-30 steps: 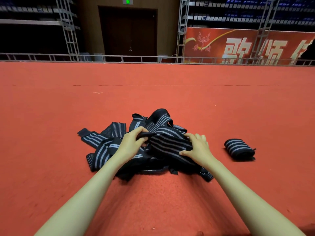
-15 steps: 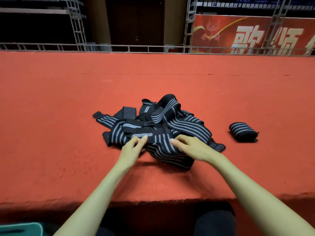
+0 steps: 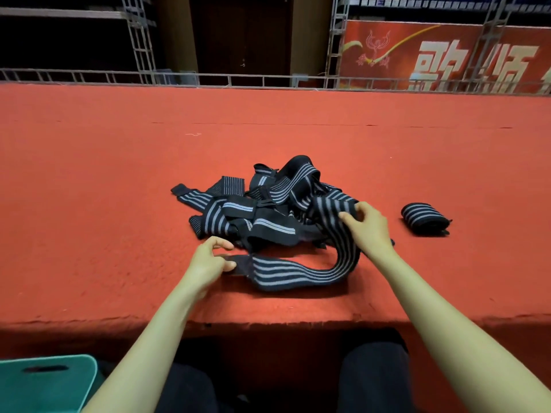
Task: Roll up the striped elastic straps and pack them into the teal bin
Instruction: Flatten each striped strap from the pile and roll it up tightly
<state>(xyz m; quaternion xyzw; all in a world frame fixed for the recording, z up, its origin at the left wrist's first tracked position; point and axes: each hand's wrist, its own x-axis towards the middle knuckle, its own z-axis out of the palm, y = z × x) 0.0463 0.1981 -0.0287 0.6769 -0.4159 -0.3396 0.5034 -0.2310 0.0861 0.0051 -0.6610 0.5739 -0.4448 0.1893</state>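
While its plain dark end is pinched between the thumb and fingers of the left hand (image 3: 208, 260), one long black elastic strap with grey lengthwise stripes (image 3: 298, 272) is seen lying in a curve on the red carpeted platform (image 3: 89, 204), near its front edge. Its far part rises on the right and is gripped by the right hand (image 3: 369, 228), whose fingers are curled over the band and whose thumb is set against its near face. Just behind both hands a loose, tangled heap of matching black-and-grey striped straps (image 3: 262, 210) is recorded, touching the held strap at the right. One strap already wound into a short tight roll (image 3: 423, 219) is placed on the carpet to the right of the heap, apart from it. A teal plastic bin with a slotted handle (image 3: 44, 383) is partly shown at the lower left corner, below the platform's edge and beside dark-trousered knees (image 3: 372, 377); its inside cannot be seen. Along the platform's far edge a grey metal railing (image 3: 208, 77) is noted, with a red banner bearing pale characters (image 3: 447, 55) behind it at the right.
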